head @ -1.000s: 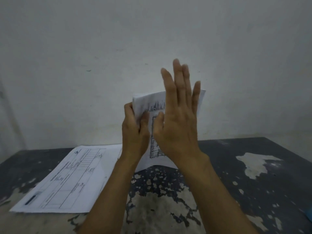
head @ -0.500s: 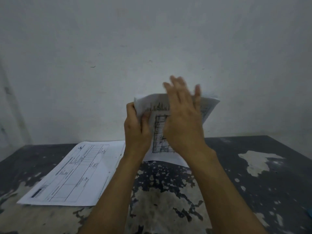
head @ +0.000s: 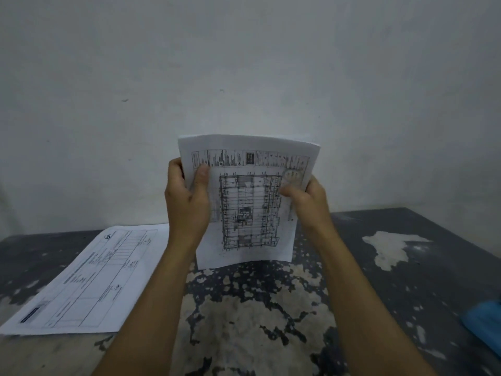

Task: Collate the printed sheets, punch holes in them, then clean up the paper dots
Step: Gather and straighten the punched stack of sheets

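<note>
Two hands clamp the upright sheaf of white printed plan sheets (head: 250, 202): my left hand (head: 187, 198) and right hand (head: 306, 198) at its side edges. I should loosen slightly, then tap its bottom edge on the worn dark table (head: 379, 280) below until every edge sits flush

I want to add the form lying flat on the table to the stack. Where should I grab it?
Take the form by its near right corner, coming from the right. It lies flat, so slide fingers under that edge, which is nearest the left hand.

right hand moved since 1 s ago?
Yes. The right hand was flat and open in front of the held sheets, fingers up against the wall. It has dropped to their right edge and now grips them, nearer the table.
</note>
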Available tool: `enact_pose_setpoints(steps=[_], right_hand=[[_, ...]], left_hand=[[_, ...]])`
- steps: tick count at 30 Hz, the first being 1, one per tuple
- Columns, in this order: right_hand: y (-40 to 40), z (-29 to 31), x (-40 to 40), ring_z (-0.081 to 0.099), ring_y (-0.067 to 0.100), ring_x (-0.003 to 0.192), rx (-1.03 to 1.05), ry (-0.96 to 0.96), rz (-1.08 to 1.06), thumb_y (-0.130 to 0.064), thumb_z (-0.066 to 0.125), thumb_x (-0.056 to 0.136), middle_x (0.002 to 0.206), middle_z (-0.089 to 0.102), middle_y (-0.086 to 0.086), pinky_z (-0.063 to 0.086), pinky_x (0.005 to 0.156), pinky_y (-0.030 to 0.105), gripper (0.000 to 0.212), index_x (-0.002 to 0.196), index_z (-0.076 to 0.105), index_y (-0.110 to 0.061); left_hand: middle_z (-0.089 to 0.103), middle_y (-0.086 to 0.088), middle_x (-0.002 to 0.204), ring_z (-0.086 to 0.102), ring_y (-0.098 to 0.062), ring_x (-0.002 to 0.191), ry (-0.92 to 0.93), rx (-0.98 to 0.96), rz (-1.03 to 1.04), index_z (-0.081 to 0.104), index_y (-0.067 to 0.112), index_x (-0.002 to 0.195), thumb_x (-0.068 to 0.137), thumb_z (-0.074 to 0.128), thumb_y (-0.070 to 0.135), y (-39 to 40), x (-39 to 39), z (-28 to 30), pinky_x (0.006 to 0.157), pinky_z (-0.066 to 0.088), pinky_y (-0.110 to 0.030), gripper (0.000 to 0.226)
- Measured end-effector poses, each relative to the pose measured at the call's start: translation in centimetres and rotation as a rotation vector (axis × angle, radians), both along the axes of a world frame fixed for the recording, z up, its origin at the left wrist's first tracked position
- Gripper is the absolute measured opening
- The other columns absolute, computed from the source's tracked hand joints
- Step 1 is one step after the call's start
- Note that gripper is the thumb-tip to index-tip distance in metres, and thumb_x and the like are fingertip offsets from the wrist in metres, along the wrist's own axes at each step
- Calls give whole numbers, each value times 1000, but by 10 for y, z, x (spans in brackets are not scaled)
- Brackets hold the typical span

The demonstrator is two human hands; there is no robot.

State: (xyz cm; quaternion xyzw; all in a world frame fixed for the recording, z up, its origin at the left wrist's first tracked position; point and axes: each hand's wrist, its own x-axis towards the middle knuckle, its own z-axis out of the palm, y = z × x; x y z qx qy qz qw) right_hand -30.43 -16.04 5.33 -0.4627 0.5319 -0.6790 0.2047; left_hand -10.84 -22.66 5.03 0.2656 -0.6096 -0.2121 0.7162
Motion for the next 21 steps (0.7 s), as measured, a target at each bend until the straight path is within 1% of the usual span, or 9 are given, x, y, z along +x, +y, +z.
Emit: enact_pose_setpoints(steps=[2, 4, 8, 12, 13, 16, 17, 19, 21], right_hand=[[-4, -15, 3, 67, 22, 99, 40, -79, 13, -13, 66, 86, 105, 68, -1, 58, 75, 35, 25, 109, 60, -20], [-5, -24, 9, 66, 21, 100, 15, -136, -2, -21, 65, 82, 110, 66, 0, 56, 72, 31, 36, 116, 55, -19], [-5, -32, 20, 51, 15, 120, -131, -259, -209, -25, 55, 81, 135, 49, 2, 48, 93, 32, 58, 136, 38, -20], [-7, -36, 21, 61, 18, 95, 5, -192, 6, -25, 54, 78, 111, 65, 4, 51, 65, 20, 40, 116, 57, -14], [-8, -35, 21, 62, 18, 99, 2, -206, -4, -25, 54, 79, 114, 64, 4, 52, 69, 24, 39, 117, 57, -16], [-9, -32, 25, 46, 17, 128, -95, -203, -229, -20, 55, 90, 145, 44, 1, 44, 102, 34, 57, 143, 36, -21], [-11, -33, 28, 48, 18, 127, -108, -171, -229, -18, 55, 90, 143, 46, 2, 46, 101, 31, 58, 144, 34, -20], [-13, -36, 38, 61, 15, 105, -99, -103, -138, -14, 58, 86, 124, 58, -2, 53, 76, 15, 54, 137, 41, -20], [-15, -39, 47, 57, -7, 100, -132, -143, -166, -12, 59, 85, 131, 49, -5, 48, 68, 3, 62, 142, 35, -19]], left_hand=[[65, 16, 101, 64, 4, 91, -19, 28, 11, 54, 27, 111, 101, 52, 39, -3, 0, -4, 71, 53, -12, 16], [66, 21, 97, 64, 5, 89, -25, 32, 22, 54, 34, 106, 101, 50, 43, -5, 0, -5, 70, 53, -12, 11], [65, 27, 95, 64, 8, 90, 1, 62, 15, 53, 28, 111, 100, 48, 49, -6, -3, -13, 71, 51, -9, 24], [65, 20, 95, 62, 11, 84, 54, 131, 4, 54, 22, 111, 101, 47, 48, -10, -7, -25, 68, 49, -8, 29], [64, 20, 93, 62, 11, 82, 69, 147, 9, 54, 21, 111, 101, 47, 49, -11, -7, -26, 67, 49, -7, 31], [66, 23, 87, 61, 11, 79, 61, 169, 22, 55, 25, 102, 100, 48, 49, -13, -7, -24, 65, 48, -8, 25], [66, 25, 86, 62, 10, 79, 54, 169, 23, 54, 28, 99, 101, 48, 48, -13, -7, -23, 65, 48, -8, 21], [66, 25, 86, 63, 9, 78, 59, 185, 35, 54, 27, 98, 102, 47, 44, -14, -6, -21, 64, 47, -7, 19], [67, 22, 88, 64, 9, 80, 52, 227, 40, 54, 22, 101, 102, 47, 43, -15, -4, -19, 63, 48, -7, 22]])
